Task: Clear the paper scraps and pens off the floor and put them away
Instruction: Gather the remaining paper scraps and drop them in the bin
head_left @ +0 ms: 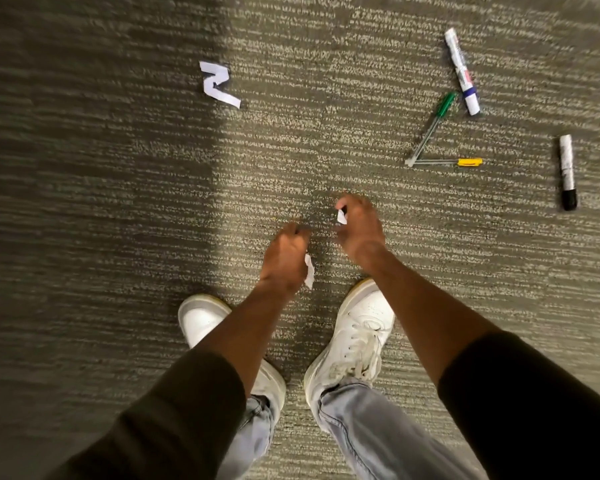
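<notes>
Two hands reached over the carpet [84,168]: our left hand [284,261] curled around a paper scrap [309,271], our right hand [359,226] pinched another scrap [341,216]. On the floor we counted one cut paper piece [219,84], green pen [430,128], yellow pen [445,162], blue marker [462,71], black marker [567,172].

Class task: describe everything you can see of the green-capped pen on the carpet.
The green-capped pen has a thin clear barrel and a green cap, apparently plastic. It lies flat on the grey carpet, slanting, cap toward the blue-banded marker. Its bare end meets the yellow-capped pen, forming a V. No hand touches it.
</notes>
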Demonstrator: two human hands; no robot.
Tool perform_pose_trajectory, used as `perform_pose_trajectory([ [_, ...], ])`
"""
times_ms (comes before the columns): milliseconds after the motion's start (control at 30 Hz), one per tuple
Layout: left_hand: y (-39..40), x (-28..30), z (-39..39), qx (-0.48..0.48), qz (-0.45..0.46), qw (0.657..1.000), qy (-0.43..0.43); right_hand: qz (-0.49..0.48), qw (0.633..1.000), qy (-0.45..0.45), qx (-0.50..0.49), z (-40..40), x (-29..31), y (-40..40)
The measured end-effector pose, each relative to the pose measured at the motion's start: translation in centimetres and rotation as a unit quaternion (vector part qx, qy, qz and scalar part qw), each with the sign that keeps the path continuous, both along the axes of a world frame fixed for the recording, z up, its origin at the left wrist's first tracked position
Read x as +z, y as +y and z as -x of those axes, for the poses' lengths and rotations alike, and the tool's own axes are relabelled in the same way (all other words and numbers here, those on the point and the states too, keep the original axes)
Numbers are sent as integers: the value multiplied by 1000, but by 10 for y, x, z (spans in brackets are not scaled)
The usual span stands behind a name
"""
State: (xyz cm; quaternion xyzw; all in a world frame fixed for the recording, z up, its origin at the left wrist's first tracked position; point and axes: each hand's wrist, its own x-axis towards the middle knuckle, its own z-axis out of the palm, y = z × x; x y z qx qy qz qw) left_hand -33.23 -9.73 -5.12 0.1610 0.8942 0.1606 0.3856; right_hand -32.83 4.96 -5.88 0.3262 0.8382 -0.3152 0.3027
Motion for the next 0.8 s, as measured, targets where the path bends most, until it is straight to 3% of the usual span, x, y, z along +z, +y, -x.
perform_pose_trajectory([
  [133,-11,20,-7,138,-29,989,-44,40,997,-16,-59,-2,23,8],
  [367,-33,60,20,272,-84,957,-47,33,999,3,-26,14,63,11],
  [567,-54,77,77,283,-77,956,-1,-8,999,33,42,62,77,-5],
  [800,-63,50,164,319,-63,944,51,28,991,99,88,145,54,-49],
])
